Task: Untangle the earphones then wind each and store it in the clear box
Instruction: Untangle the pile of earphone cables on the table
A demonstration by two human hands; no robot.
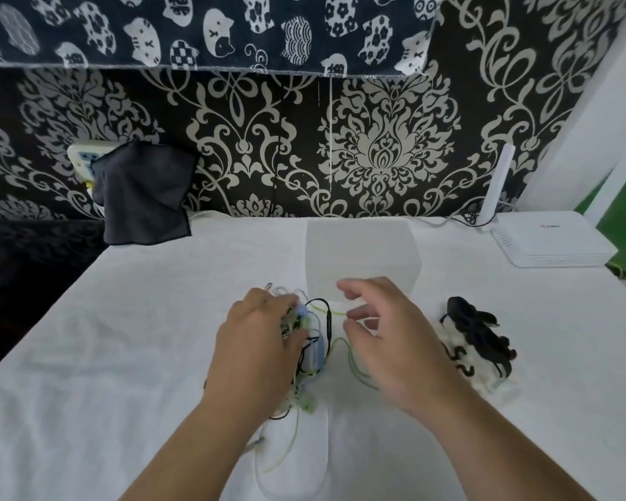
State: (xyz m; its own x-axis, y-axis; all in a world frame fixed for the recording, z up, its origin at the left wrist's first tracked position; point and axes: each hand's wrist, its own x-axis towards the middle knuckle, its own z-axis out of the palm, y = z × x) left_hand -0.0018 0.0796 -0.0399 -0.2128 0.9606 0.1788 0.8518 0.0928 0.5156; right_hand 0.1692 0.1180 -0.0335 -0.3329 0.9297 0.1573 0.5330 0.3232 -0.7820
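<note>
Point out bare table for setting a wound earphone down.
Widest: table left of the earphone tangle, before the dark cloth. Also between clear box and router. Crowded: tangle through to the black bundle.

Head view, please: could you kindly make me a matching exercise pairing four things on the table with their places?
Things: 1 clear box; 2 earphone tangle; 3 dark cloth; 4 white router.
Places: A far right corner; B under the left hand; C far left edge; D centre, behind the tangle.
Pairs: 1-D, 2-B, 3-C, 4-A.
</note>
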